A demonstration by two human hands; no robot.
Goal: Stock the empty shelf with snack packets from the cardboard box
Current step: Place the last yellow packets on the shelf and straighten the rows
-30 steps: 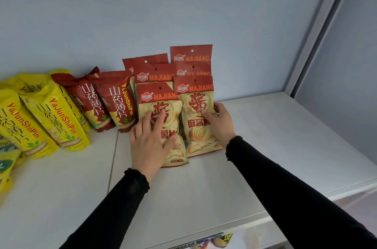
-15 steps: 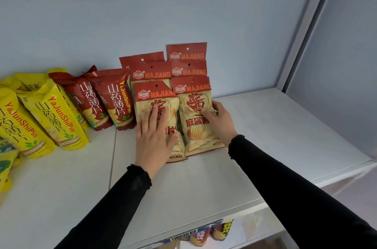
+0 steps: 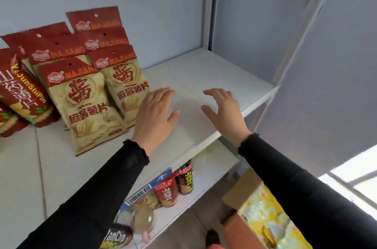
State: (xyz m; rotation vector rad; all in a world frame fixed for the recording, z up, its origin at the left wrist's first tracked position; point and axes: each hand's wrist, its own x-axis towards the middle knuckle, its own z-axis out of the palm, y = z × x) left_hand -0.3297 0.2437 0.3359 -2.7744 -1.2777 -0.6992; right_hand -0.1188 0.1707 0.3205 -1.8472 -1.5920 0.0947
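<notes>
L hand (image 3: 155, 115): fingers straight and spread, holding nothing; I see it over the bare shelf (image 3: 212, 73) just right of the front MAJIANG packets (image 3: 81, 104), its outer edge looks close to or brushing the right front pkt, can't tell if touching
R hand (image 3: 223, 111): relaxed, fingers loosely bent, nothing in it; further right of the MAJIANG packets, near the shelf's front edge
MAJIANG packets: two rows deep, leaning back twd the blue wall, front pair lowest; red header strips w/ hang holes up top
red yam-chip packets (image 3: 22, 93): just left of the MAJIANG packets, also leaning
cardboard box (image 3: 257, 214): below and right of the MAJIANG packets, down at floor level; yellow pkts inside
lower shelf goods (image 3: 173, 185): under the MAJIANG packets' shelf, small cans/pkts, blurry
handling, my guess: pkts light, puffed w/ air, film slick, chips inside brittle, so no squeezing the belly
where I'd grab: pinch the flat red header or hold by both side seams, set base down first, lean it back on the row
free space: shelf right of the MAJIANG packets is open for the next batch
</notes>
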